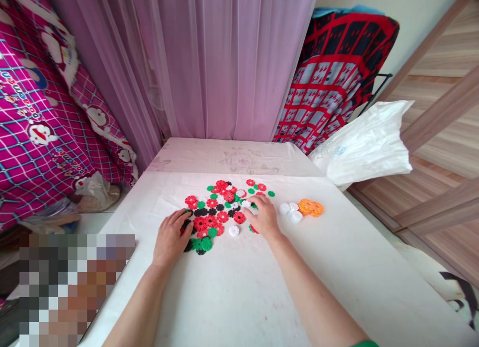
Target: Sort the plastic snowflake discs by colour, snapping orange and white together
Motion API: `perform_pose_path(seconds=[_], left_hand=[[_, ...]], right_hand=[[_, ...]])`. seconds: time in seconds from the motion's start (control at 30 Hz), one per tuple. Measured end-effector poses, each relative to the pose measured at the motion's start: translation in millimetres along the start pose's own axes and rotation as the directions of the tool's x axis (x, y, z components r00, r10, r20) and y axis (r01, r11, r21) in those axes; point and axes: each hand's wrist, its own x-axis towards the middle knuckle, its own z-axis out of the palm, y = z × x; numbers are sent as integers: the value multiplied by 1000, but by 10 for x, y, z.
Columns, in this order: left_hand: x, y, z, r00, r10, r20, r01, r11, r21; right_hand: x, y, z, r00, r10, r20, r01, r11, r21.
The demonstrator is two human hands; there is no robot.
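A spread of flower-shaped plastic discs in red, green, black and white lies on the table, with a red disc [200, 223] near its middle. My left hand [172, 236] rests at the left edge of the spread, fingers apart and bent over black and red discs; its fingertips partly cover them. At the right side, my right hand [265, 218] has thumb and forefinger around a white disc [246, 204]. Below that hand, a red and green disc [253, 229] is partly hidden. Another white disc [234, 231] lies by itself at the near side.
Right of my right hand sit a small group of white discs [292, 211] and a pile of orange discs [311, 207]. A white plastic bag [368, 142] stands at the table's right edge. Purple curtains [224, 63] hang behind the pale table [232, 297].
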Motion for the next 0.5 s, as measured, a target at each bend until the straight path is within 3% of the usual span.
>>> perform_pose_path(seconds=[0.1,0.2,0.5], left_hand=[[-1,1,1,1000,1,-7,-1,1000,3],[0,3,-2,1000,4,-5,-4,1000,1],[-1,6,-13,1000,0,-2,0,1000,-6]], right_hand=[[-342,-102,-28,990,-134,-35,137,982,126],[-570,-192,-17,983,-182,-32,184,975,126],[-565,-258,22,989,-127,75,123,991,47]])
